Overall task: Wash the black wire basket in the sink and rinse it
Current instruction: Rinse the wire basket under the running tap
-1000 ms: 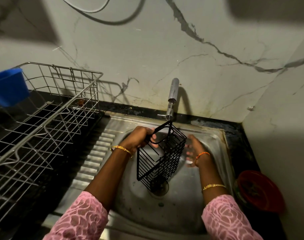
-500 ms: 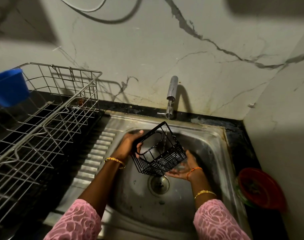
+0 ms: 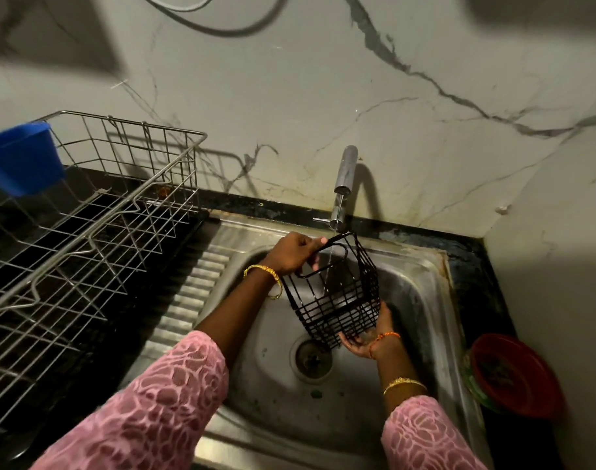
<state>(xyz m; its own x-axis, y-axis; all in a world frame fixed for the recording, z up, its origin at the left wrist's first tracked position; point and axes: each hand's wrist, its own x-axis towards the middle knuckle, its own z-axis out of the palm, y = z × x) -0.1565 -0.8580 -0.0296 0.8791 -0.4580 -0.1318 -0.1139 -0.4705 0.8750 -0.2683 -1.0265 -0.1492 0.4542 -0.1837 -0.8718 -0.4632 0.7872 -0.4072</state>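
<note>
A small black wire basket (image 3: 340, 296) hangs over the steel sink (image 3: 276, 395), its opening facing up toward the tap (image 3: 344, 178). A thin stream of water runs from the tap into the basket. My left hand (image 3: 294, 252) grips the basket's upper rim at the left. My right hand (image 3: 367, 337) lies palm up under the basket's lower right corner, fingers spread against the wire bottom. The sink drain (image 3: 311, 357) sits just below the basket.
A large steel wire dish rack (image 3: 86, 239) stands on the black counter at the left, with a blue plastic container (image 3: 20, 157) at its far corner. A red bowl (image 3: 513, 374) sits on the counter right of the sink. Marble walls close in behind and on the right.
The basket has turned from hanging on edge to opening-up under the water stream. My right hand moved from beside the basket to underneath it.
</note>
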